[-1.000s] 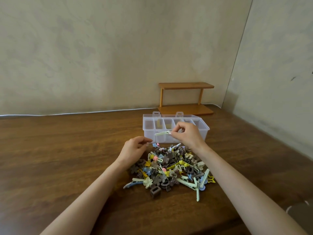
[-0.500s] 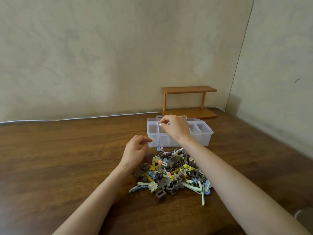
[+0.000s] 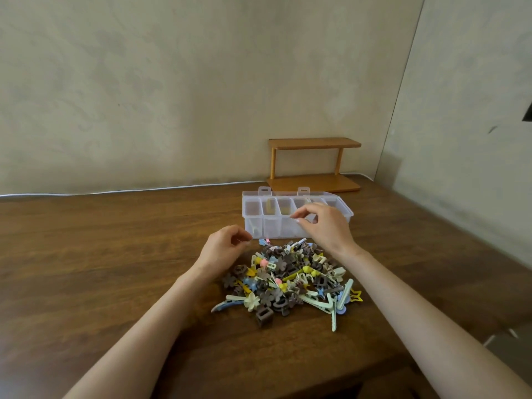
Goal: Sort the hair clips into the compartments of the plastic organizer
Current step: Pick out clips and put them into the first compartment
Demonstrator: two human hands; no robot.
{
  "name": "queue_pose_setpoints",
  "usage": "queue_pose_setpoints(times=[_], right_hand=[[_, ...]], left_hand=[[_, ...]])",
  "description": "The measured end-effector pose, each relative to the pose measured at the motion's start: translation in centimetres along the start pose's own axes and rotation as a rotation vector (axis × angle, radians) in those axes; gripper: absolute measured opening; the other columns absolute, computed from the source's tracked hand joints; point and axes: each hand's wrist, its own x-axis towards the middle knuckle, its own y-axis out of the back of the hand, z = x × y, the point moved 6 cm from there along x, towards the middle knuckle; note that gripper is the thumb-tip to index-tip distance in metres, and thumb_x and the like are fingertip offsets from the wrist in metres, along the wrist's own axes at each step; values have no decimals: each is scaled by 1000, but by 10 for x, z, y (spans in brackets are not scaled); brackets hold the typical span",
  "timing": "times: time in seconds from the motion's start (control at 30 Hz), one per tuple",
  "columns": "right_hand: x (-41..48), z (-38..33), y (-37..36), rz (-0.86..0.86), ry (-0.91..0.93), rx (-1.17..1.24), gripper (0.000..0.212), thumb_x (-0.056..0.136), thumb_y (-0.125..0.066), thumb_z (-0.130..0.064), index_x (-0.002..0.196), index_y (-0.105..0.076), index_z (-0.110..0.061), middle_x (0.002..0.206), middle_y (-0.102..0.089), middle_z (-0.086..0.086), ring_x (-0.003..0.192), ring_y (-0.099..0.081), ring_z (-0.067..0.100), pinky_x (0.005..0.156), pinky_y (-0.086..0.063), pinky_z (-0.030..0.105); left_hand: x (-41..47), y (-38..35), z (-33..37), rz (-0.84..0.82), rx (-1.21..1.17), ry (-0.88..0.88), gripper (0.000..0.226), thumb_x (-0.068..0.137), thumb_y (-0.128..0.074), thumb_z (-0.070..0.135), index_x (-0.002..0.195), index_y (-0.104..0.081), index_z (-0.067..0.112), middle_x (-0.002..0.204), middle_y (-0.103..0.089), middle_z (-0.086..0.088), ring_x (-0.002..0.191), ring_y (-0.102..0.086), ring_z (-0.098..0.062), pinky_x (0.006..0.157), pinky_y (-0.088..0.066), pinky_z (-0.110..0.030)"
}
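1. Hovering over organizer [image 3: 250,223] with right hand [image 3: 322,226], fingertips [image 3: 298,221] pinched; cannot tell if holding anything.
2. Curling left hand [image 3: 227,246] alongside; grip equally unclear.
3. Spotting clips [image 3: 288,280] heaped under both wrists.
4. Best: pinch one clip, release squarely over matching compartment.

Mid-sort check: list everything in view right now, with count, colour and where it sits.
clear plastic compartment organizer: one, translucent white, on the table just beyond the pile; a few pale clips inside.
pile of mixed plastic hair clips: too many to count; brown, yellow, pale green, blue, pink; table centre.
small two-tier wooden shelf: one, orange-brown, against the back wall behind the organizer.
thin white cable: one, along the table's back edge.
dark wooden table: one, brown, under everything.
left hand: fingers curled, at the pile's far left edge; contents unclear.
right hand: fingers curled over the organizer's front; contents unclear.
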Motion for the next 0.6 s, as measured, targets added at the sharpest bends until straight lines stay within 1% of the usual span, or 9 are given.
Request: queue_pose_setpoints(times=[0.07, 0.17, 0.27, 0.33, 0.4, 0.43, 0.5, 0.53, 0.6], right_hand=[[-7, 7, 4, -11, -10, 16, 9, 89, -62, -25, 92, -71, -27, 97, -66, -14, 58, -47, -2, 56, -38, 16], [-16, 20, 7, -1, -34, 51, 10, 89, -62, -22, 91, -71, -27, 94, -67, -15, 55, -49, 2, 54, -38, 17], [-24, 34, 11, 53, -88, 103, 12, 88, -63, -20, 87, -71, -29, 86, -68, -15, 58, -53, 7, 56, -45, 26], [-27, 43, 11, 71, -124, 140, 12, 88, -63, -21, 86, -71, -29, 82, -69, -14, 66, -57, 11, 60, -48, 33], [-29, 45, 8, 56, -132, 155, 12, 88, -62, -21, 86, -71, -28, 81, -68, -12, 71, -59, 10, 63, -50, 35], [-29, 44, 7, 43, -129, 164, 12, 88, -62, -21, 86, -72, -28, 81, -68, -13, 72, -59, 9, 64, -50, 35], [-29, 42, 3, 24, -125, 197, 11, 88, -62, -21, 85, -72, -27, 80, -68, -14, 73, -60, 10, 65, -50, 34], [-29, 42, 1, 21, -128, 214, 11, 88, -62, -21, 85, -71, -27, 80, -68, -13, 75, -60, 11, 67, -50, 34], [-29, 40, -1, 21, -138, 244, 11, 88, -62, -22, 85, -72, -26, 79, -68, -12, 77, -61, 11, 68, -50, 35]], left_hand=[[0, -1, 1, -29, 36, -3, 14, 89, -58, 16, 102, -62, 16, 104, -62, 3, 91, -57, -9, 74, -46, -17], [-1, 2, 3, -11, 46, -17, 10, 88, -59, 17, 97, -62, 18, 98, -63, 3, 87, -57, -7, 71, -47, -17], [0, 11, 8, 22, 18, -13, 4, 86, -61, 17, 90, -61, 17, 88, -62, 5, 79, -56, -6, 63, -43, -14], [-2, 17, 13, 4, 14, -18, 5, 85, -63, 20, 85, -59, 17, 84, -61, 5, 78, -57, -11, 63, -46, -17], [-10, 20, 17, -71, 40, -41, 12, 83, -66, 25, 81, -57, 17, 82, -61, 3, 76, -57, -13, 67, -49, -24], [-15, 22, 19, -120, 57, -57, 16, 81, -67, 28, 78, -57, 17, 81, -60, 4, 75, -55, -11, 66, -48, -23], [-29, 25, 20, -225, 138, -85, 21, 78, -69, 34, 76, -57, 17, 83, -54, 8, 75, -49, -5, 63, -40, -16], [-36, 26, 18, -276, 198, -94, 22, 77, -70, 37, 77, -58, 18, 85, -50, 9, 78, -46, -4, 65, -38, -16], [-47, 27, 11, -367, 294, -109, 23, 73, -71, 42, 78, -60, 22, 90, -46, 11, 88, -41, -4, 73, -38, -19]])
